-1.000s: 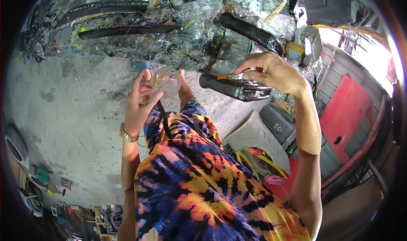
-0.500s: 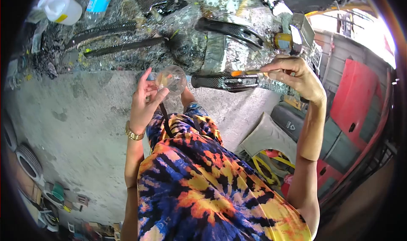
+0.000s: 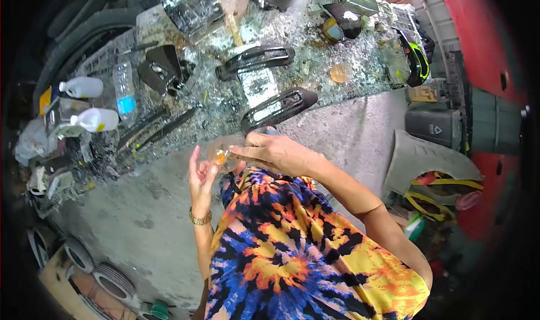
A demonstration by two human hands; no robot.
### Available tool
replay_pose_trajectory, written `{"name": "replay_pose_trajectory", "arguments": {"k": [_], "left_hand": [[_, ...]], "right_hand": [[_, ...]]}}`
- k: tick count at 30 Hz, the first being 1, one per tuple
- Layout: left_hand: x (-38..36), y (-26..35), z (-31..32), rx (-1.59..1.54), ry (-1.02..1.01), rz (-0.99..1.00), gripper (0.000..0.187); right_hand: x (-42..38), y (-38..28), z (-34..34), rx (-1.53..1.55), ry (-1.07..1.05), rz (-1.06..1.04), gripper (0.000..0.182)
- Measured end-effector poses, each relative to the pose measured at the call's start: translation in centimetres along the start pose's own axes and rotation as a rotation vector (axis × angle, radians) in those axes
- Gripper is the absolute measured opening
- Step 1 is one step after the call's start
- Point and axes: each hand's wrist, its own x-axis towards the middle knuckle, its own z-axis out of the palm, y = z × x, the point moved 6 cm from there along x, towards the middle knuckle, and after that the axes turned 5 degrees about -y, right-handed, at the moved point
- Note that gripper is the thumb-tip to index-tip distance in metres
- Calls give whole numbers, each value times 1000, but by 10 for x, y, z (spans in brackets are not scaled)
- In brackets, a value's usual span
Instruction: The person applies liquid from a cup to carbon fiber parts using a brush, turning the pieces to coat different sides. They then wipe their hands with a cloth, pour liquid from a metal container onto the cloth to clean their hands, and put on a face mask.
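Observation:
My left hand (image 3: 201, 179) is wrapped around the side of a clear plastic cup (image 3: 222, 144), with some fingers raised. Orange-amber liquid shows in the cup. My right hand (image 3: 278, 152) is pinched at the cup's mouth, holding the small brush seen in the earlier frame; its tip is down in the cup, mostly hidden by fingers. Just beyond the right hand, a glossy black carbon-fibre part (image 3: 304, 98) lies at the bench's near edge. A second similar carbon-fibre part (image 3: 256, 61) rests farther back.
The stained workbench (image 3: 208, 84) carries a water bottle (image 3: 125, 92), white jugs (image 3: 97, 120), a yellow-labelled can (image 3: 333, 30) and thin black strips (image 3: 163, 127). A grey fender panel (image 3: 424, 157) and red panels (image 3: 478, 44) stand to the right. Tyres (image 3: 114, 282) lie at lower left.
My right hand has moved left with the brush, from over the carbon-fibre part to the cup in my left hand. The head view has shifted, showing more of the bench.

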Motion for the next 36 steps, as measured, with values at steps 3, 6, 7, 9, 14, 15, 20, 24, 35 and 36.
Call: {"name": "replay_pose_trajectory", "arguments": {"k": [3,6,7,9,14,15,20,24,35,36], "left_hand": [[-3,4,0,-159,26,18,70],[-4,18,10,-236,26,20,74],[-7,23,13,-261,38,12,75],[-9,15,7,-199,67,46,75],[-18,8,-4,-240,167,96,77],[-23,8,0,-268,191,124,77],[-40,2,-30,-270,296,144,75],[-44,1,-31,-277,343,169,72],[-50,-24,-49,-333,297,182,70],[-50,-24,-48,-320,290,177,69]], "right_hand": [[0,-3,-8,-19,77,-58,62],[-6,-9,-26,19,98,-78,61],[-9,-10,-31,39,100,-82,59],[-20,0,-46,105,148,7,45],[-48,54,-74,68,308,255,17],[-54,66,-79,56,333,304,15],[-31,62,-69,-126,300,275,14],[-6,63,-61,-255,221,131,17],[37,57,0,-591,107,37,8],[38,58,2,-616,80,57,9]]}}
